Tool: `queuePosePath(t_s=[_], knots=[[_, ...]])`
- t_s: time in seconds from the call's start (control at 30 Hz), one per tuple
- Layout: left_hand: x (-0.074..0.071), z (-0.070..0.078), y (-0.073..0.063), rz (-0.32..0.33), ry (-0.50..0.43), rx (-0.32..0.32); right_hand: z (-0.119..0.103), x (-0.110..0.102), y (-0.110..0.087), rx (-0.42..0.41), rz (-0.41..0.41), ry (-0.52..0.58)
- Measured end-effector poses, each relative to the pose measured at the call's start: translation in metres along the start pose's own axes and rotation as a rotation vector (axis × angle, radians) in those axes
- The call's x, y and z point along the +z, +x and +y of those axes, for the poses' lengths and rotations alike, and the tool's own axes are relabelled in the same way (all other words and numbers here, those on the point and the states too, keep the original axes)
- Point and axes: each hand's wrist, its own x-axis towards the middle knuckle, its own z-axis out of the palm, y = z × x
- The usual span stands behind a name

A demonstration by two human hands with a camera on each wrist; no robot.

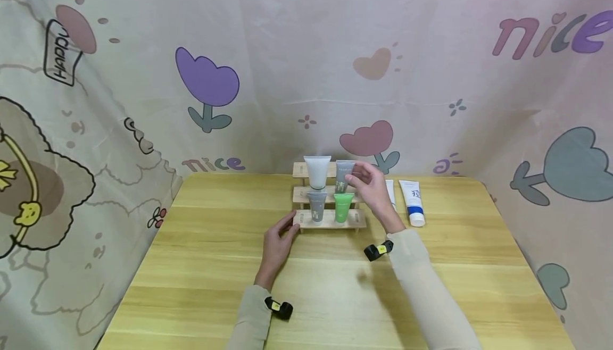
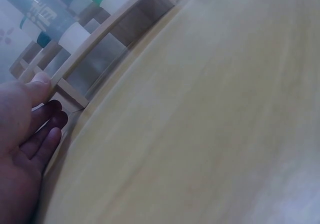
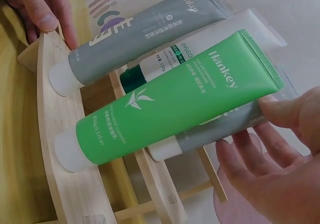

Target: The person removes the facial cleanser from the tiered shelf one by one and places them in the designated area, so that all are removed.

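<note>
A three-tier wooden rack [image 1: 356,219] stands at the back of the table. My left hand [image 1: 276,246] holds its lowest tier at the left end, thumb [image 2: 40,86] on the board's corner and the other fingers below. With thumb and fingertips, my right hand [image 1: 374,190] pinches the upper part of a grey tube [image 1: 342,173], upright on the middle tier. Left of it stands a white tube [image 1: 317,172] with a dark green cap. On the lowest tier are another grey tube [image 1: 316,205] and a green tube [image 3: 170,104], both cap down.
A white tube with a blue band [image 1: 412,198] lies on the table [image 1: 215,265] right of the rack. Beside it, another white tube [image 1: 390,190] is partly hidden by my right hand. A printed cloth [image 1: 278,73] hangs behind the table.
</note>
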Motion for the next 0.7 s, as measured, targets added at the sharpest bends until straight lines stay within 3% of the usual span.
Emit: queuePosePath(t_s=[0.3,0.53,0.7], knots=[[0.0,-0.002,0.0,-0.008,-0.011,0.009,-0.008,-0.007,0.0,-0.034,0.103,0.073],[0.0,-0.004,0.001,0.001,-0.008,0.014,-0.013,-0.02,-0.002,-0.078,0.057,0.054],[0.0,-0.004,0.001,-0.001,-0.015,0.026,-0.016,-0.03,-0.005,-0.082,0.081,0.039]])
